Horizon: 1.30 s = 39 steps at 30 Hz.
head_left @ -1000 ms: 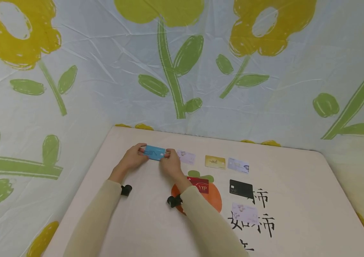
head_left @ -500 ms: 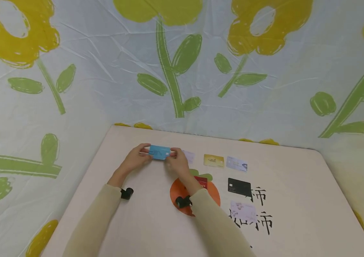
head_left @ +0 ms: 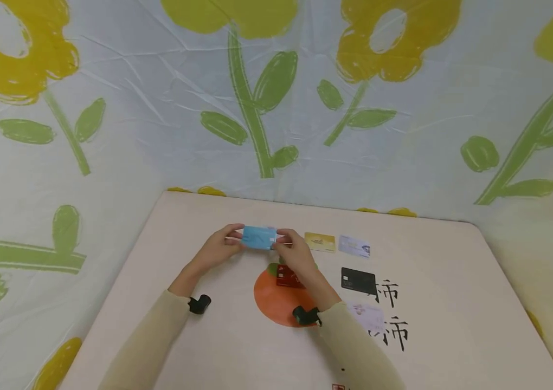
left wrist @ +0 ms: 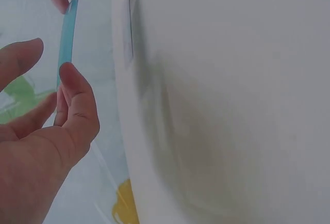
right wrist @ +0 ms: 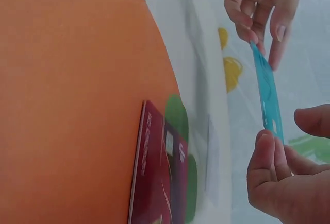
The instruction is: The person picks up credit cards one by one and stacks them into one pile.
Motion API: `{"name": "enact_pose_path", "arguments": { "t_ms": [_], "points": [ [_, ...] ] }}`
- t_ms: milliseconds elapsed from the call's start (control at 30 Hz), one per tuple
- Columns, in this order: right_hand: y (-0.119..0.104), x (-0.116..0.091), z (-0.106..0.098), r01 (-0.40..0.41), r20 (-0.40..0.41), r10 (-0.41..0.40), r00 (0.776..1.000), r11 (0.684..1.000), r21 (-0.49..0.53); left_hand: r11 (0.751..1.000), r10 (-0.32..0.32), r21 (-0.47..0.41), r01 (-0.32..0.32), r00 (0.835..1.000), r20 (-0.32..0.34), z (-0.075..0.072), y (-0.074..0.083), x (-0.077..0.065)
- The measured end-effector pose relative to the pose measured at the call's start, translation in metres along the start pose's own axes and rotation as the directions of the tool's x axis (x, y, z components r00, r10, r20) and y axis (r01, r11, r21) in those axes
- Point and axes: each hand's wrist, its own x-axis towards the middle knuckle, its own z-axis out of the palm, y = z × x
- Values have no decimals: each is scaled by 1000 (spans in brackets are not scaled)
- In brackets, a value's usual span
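Observation:
A light blue bank card (head_left: 259,238) is held in the air over the far part of the table, long side across. My left hand (head_left: 218,248) pinches its left end; in the left wrist view the thumb and fingertips meet the blue card (left wrist: 68,36) at its edges. My right hand (head_left: 300,254) grips the opposite end, its fingertips on the card's (right wrist: 265,90) lower end in the right wrist view. Beneath my right wrist a red VIP card (head_left: 288,276) lies on the printed orange persimmon (head_left: 276,300), partly covered. A pale card (right wrist: 212,157) lies behind, mostly hidden in the head view.
To the right lie a gold card (head_left: 320,242), a silver-blue card (head_left: 354,246), a black card (head_left: 358,281) and a lilac card (head_left: 366,317) that my right sleeve partly covers. Black characters are printed on the pale tablecloth (head_left: 442,303). A flowered curtain (head_left: 159,151) hangs behind.
Both hands have carried the blue card to the right, from the table's far left to in front of the pale card. My right arm now covers more of the red and lilac cards.

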Motion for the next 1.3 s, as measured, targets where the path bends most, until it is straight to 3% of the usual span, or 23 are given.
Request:
{"name": "enact_pose_path", "arguments": {
  "t_ms": [533,733,967,1300],
  "points": [
    [16,-34,-43,-9,-20,9,1000,1000,12,998,30,-61,-26,997,67,48,10,-5],
    [27,-46,-53,-26,-55,24,998,999,-46,998,36,-61,-29,992,119,66,10,-11],
    [34,-58,-62,-49,-44,46,998,997,-63,999,28,-34,-24,990,138,81,8,-15],
    [48,-63,-69,-69,-22,68,997,997,-40,993,85,63,-97,983,164,91,5,-18]
  ]
}}
